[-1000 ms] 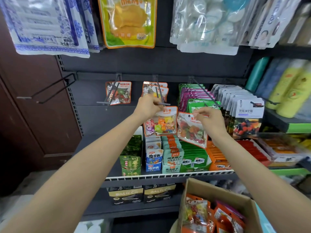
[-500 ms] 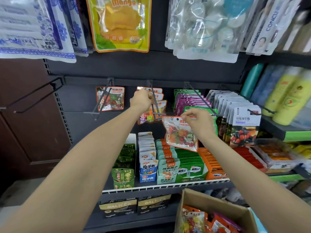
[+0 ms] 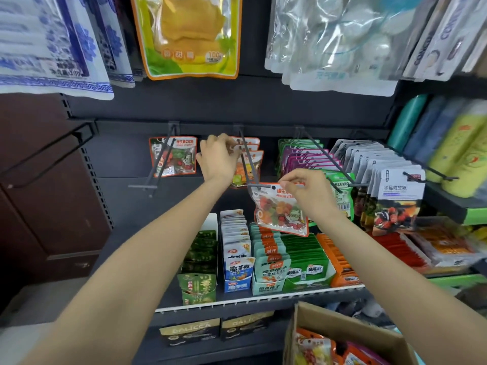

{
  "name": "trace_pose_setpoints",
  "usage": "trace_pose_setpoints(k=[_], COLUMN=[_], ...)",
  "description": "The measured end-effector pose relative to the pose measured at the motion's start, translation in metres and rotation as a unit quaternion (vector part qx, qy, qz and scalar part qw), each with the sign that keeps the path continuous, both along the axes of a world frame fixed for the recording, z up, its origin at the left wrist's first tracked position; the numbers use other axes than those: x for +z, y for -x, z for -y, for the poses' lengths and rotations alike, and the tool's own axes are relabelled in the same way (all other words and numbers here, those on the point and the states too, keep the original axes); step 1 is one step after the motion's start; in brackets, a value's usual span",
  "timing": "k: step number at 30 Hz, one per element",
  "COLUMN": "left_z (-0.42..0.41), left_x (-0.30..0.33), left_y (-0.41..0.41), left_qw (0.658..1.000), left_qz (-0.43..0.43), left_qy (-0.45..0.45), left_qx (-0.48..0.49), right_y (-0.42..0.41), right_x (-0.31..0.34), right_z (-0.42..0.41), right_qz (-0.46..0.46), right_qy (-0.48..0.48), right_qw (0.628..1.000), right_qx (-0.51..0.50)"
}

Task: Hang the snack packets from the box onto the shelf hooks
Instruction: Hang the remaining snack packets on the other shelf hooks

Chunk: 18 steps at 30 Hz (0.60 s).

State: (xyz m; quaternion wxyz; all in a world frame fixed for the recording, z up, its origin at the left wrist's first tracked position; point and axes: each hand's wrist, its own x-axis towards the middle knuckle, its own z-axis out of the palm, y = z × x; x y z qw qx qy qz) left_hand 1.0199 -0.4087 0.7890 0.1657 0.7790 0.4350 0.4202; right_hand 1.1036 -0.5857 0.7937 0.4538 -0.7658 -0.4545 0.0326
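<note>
Both forearms are showing bare all the way up, no sleeves coming into view. The left hand [image 3: 218, 160] and right hand [image 3: 307, 192] are wearing nothing: no gloves, rings or watch.

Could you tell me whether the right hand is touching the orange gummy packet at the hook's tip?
Touching: the head view shows the right hand pinching the gummy packet's top edge.

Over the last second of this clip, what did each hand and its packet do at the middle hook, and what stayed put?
The left hand slid its orange packet back along the middle hook to the packets at the rear, where it still rests. The right hand, still pinching the gummy packet by its top edge, carried it left to the hook's tip, its hole now beside the tip. The cardboard box and shelf stock stayed put.
</note>
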Motion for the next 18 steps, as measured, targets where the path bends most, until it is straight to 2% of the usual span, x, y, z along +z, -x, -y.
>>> trace_pose_setpoints(k=[4, 9, 11, 18], left_z=[0.034, 0.066, 0.072, 0.077], left_x=[-0.022, -0.037, -0.043, -0.039], left_y=[0.031, 0.078, 0.099, 0.178], left_qw=[0.991, 0.962, 0.956, 0.991], left_qz=[0.084, 0.057, 0.055, 0.053], left_qy=[0.026, 0.163, 0.169, 0.066], left_qx=[-0.105, -0.212, -0.235, -0.106], right_y=[0.007, 0.025, 0.036, 0.098], right_x=[-0.009, -0.027, -0.035, -0.042], right_z=[0.005, 0.008, 0.005, -0.027], right_qz=[-0.024, -0.082, -0.099, -0.108], right_qy=[0.009, 0.004, 0.001, -0.037], right_qw=[0.999, 0.994, 0.992, 0.978], right_qx=[0.021, 0.069, 0.082, 0.173])
